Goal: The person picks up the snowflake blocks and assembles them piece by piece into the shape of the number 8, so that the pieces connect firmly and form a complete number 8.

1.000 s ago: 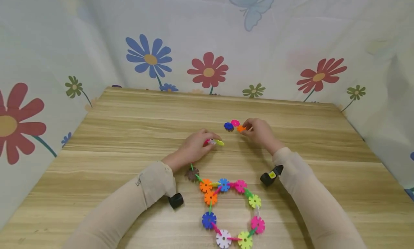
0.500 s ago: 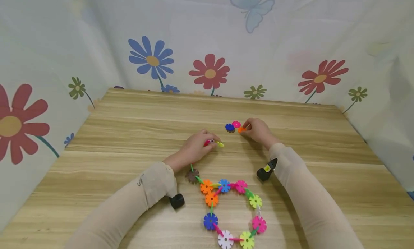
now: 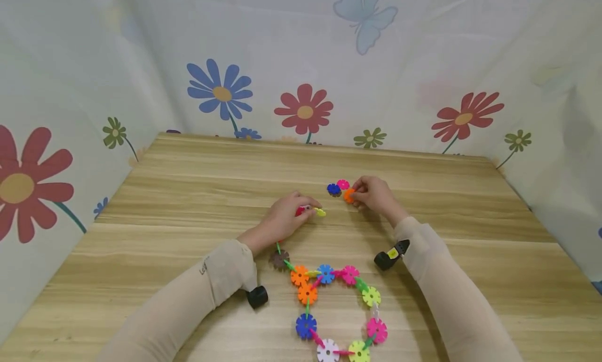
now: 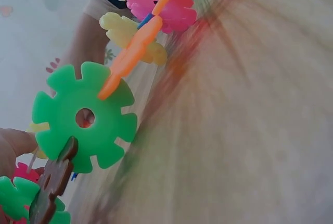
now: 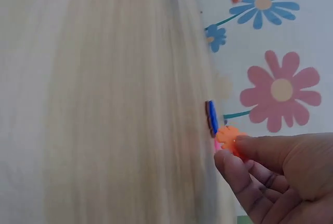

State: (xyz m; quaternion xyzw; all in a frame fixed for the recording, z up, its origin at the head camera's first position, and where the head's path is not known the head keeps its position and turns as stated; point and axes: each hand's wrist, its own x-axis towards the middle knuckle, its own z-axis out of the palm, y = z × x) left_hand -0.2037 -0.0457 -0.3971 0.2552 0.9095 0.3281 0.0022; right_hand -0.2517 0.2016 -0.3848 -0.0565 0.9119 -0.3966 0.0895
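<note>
In the head view, my left hand (image 3: 284, 215) pinches one end of a chain of notched plastic snowflake discs. A yellow disc (image 3: 321, 212) sticks out past its fingertips, with red and white discs partly hidden behind the fingers. My right hand (image 3: 376, 195) pinches a loose orange disc (image 3: 349, 196) between thumb and index finger; the right wrist view shows that orange disc (image 5: 229, 136) tilted up. Just beyond lie a blue disc (image 3: 334, 189) and a pink disc (image 3: 343, 184). Close in the left wrist view are a green disc (image 4: 62, 104) and a brown disc (image 4: 52, 182).
Toward the front of the wooden table (image 3: 188, 184), joined discs form a loop, including a dark blue disc (image 3: 306, 326) and a white disc (image 3: 327, 351). A brown disc (image 3: 280, 259) leads from the loop toward the left forearm. A flowered cloth (image 3: 400, 80) hangs behind the table.
My right hand has picked up the orange disc, tilting it and drawing it slightly away from the blue and pink discs. The left hand keeps its hold in about the same place.
</note>
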